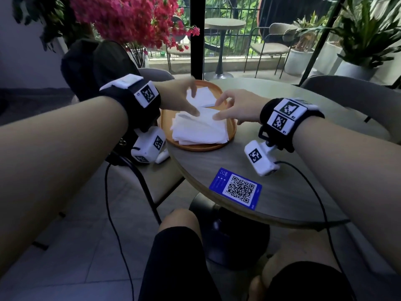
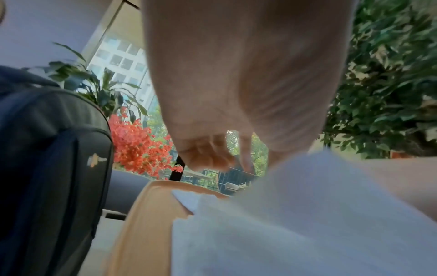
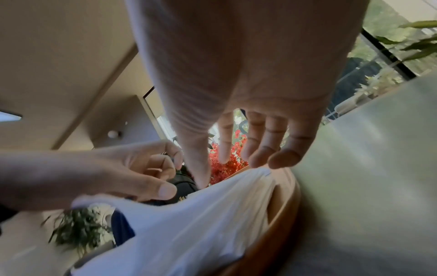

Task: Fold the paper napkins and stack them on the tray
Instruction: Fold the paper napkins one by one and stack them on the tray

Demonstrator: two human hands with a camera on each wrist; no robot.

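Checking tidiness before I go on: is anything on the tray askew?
Yes. The near napkin pile on the tray is fanned, its edges misaligned; the far napkins lie flatter.

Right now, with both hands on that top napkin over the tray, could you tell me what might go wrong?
The top napkin is thin, and the left hand and right hand hold opposite ends, so it could tear. The loose pile beneath looks uneven and could slide off the tray.

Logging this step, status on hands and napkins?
Both hands pinching top napkin: left hand, right hand. Loose pile on tray. Nothing blocking.
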